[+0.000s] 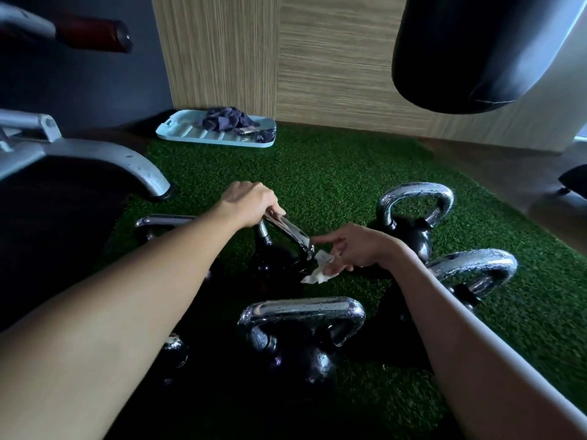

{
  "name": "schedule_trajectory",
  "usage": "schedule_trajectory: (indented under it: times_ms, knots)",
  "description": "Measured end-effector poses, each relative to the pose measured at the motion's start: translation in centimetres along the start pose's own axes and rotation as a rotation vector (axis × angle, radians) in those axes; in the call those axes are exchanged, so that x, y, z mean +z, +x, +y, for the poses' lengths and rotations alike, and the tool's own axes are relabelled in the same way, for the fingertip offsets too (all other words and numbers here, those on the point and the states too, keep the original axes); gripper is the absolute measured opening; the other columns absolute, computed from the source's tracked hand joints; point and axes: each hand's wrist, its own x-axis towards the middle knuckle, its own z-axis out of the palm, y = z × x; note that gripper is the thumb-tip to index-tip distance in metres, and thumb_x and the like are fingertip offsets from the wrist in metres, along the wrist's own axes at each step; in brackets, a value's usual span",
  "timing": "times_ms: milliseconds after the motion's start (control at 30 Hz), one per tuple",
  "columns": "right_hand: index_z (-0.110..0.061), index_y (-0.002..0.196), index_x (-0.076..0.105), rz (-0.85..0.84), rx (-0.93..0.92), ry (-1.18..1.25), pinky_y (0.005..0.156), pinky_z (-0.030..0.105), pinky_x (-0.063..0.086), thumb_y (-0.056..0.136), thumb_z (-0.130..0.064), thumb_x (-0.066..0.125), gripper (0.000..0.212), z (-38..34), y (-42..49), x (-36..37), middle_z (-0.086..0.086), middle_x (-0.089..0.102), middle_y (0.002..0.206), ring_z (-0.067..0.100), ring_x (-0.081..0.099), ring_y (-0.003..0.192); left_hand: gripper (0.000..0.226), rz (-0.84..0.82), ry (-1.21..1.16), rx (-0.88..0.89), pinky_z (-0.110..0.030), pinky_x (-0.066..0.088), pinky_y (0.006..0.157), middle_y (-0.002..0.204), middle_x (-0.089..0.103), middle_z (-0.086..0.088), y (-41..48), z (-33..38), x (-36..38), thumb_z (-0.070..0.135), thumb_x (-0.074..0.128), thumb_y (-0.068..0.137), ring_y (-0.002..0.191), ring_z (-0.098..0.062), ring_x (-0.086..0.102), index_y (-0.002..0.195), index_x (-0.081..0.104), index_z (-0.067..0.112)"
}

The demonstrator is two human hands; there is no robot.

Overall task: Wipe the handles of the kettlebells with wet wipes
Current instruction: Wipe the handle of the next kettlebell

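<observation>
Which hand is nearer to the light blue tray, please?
Left. The left hand, gripping a kettlebell handle, is in front of the tray; the right hand, holding the wet wipe, is closer to the person and rightward.

We record: kettlebells (301,360) black, each handle (287,228) chrome silver; wet wipe (319,269) white; turf (317,173) green; tray (190,134) pale blue; cloth (227,119) on it navy; wall panel (333,58) beige with fine wood-grain streaks; punching bag (476,49) black; machine frame (95,154) grey.
</observation>
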Motion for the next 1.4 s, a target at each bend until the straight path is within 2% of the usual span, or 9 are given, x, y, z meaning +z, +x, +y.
schedule_trajectory:
  times_ms: [100, 200, 267, 367, 500, 700, 867, 1067, 1400]
  knots:
    - [-0.027, 0.128, 0.069, 0.24, -0.002, 0.098, 0.062, 0.026, 0.051, 0.071, -0.014, 0.091, 0.062, 0.7, -0.1, 0.1, -0.007, 0.078, 0.087, 0.007, 0.065, 0.061, 0.05, 0.045, -0.396, -0.319, -0.024, 0.051, 0.065, 0.131, 0.068, 0.009, -0.8, 0.5, 1.0, 0.025, 0.073, 0.092, 0.09, -0.016, 0.069, 0.136, 0.06, 0.044]
    - [-0.026, 0.11, 0.076, 0.488, 0.01, 0.286, 0.058, 0.024, 0.054, 0.068, -0.016, 0.094, 0.047, 0.7, 0.2, 1.0, 0.0, 0.078, 0.085, 0.007, 0.068, 0.063, 0.084, 0.058, -0.759, -0.643, -0.027, 0.051, 0.083, 0.144, 0.059, 0.003, -1.1, 2.5, 1.1, 0.065, 0.077, 0.076, 0.118, -0.022, 0.064, 0.146, 0.052, 0.027]
    - [-0.029, 0.098, 0.076, 0.565, 0.022, 0.344, 0.057, 0.026, 0.056, 0.064, -0.019, 0.096, 0.041, 0.9, 0.6, 1.6, 0.001, 0.078, 0.086, 0.011, 0.07, 0.068, 0.099, 0.039, -0.729, -0.742, -0.031, 0.052, 0.074, 0.138, 0.062, -0.003, -0.8, 3.9, 1.1, 0.077, 0.076, 0.066, 0.112, -0.027, 0.065, 0.143, 0.051, 0.02]
    - [-0.028, 0.094, 0.077, 0.63, 0.05, 0.377, 0.054, 0.023, 0.054, 0.06, -0.021, 0.098, 0.041, 1.4, 0.9, 1.9, -0.002, 0.078, 0.089, 0.01, 0.071, 0.073, 0.092, -0.075, -0.764, -0.785, -0.03, 0.049, 0.063, 0.114, 0.072, -0.001, -0.4, 5.3, 1.9, 0.081, 0.081, 0.052, 0.083, -0.023, 0.063, 0.12, 0.064, 0.022]
    - [-0.025, 0.097, 0.077, 0.671, 0.06, 0.428, 0.052, 0.022, 0.053, 0.06, -0.022, 0.097, 0.042, 1.8, 0.5, 1.9, -0.004, 0.078, 0.092, 0.008, 0.07, 0.076, 0.079, -0.042, -0.874, -0.838, -0.031, 0.058, 0.071, 0.099, 0.073, 0.0, -0.3, 5.8, 2.7, 0.067, 0.093, 0.045, 0.079, -0.02, 0.069, 0.107, 0.065, 0.026]
    - [-0.037, 0.09, 0.068, 0.781, 0.081, 0.499, 0.057, 0.028, 0.059, 0.063, -0.034, 0.096, 0.039, 2.2, -0.1, 2.4, -0.005, 0.077, 0.094, 0.006, 0.071, 0.071, 0.059, -0.032, -0.86, -0.75, -0.026, 0.044, 0.057, 0.103, 0.07, 0.002, -1.6, 5.0, 2.5, 0.059, 0.091, 0.058, 0.068, -0.012, 0.057, 0.094, 0.058, 0.026]
    - [-0.026, 0.102, 0.068, 0.754, 0.054, 0.538, 0.05, 0.024, 0.049, 0.075, -0.026, 0.09, 0.034, 1.9, 0.7, 2.5, 0.0, 0.078, 0.096, 0.01, 0.059, 0.044, 0.119, -0.151, -0.841, -0.461, -0.028, 0.044, 0.093, 0.148, 0.054, 0.003, -3.7, 1.7, 3.4, 0.061, 0.089, 0.061, 0.125, -0.02, 0.056, 0.159, 0.029, 0.028]
    - [-0.015, 0.116, 0.068, 0.695, 0.028, 0.463, 0.045, 0.02, 0.051, 0.082, -0.03, 0.085, 0.041, 0.3, 4.7, 3.4, -0.001, 0.076, 0.095, 0.005, 0.059, 0.039, 0.139, -0.249, -0.829, -0.275, -0.039, 0.03, 0.117, 0.157, 0.045, 0.002, -6.5, -2.3, 3.9, 0.067, 0.087, 0.044, 0.146, -0.017, 0.038, 0.16, 0.016, 0.04]
    - [-0.015, 0.102, 0.078, 0.44, -0.052, 0.134, 0.055, 0.023, 0.054, 0.07, -0.052, 0.083, 0.05, -2.7, 10.2, 5.1, -0.004, 0.075, 0.083, 0.007, 0.062, 0.052, 0.135, -0.31, -0.742, -0.12, -0.034, 0.039, 0.108, 0.156, 0.043, -0.001, -8.0, -5.4, 4.8, 0.072, 0.085, 0.053, 0.147, -0.017, 0.038, 0.159, 0.005, 0.047]
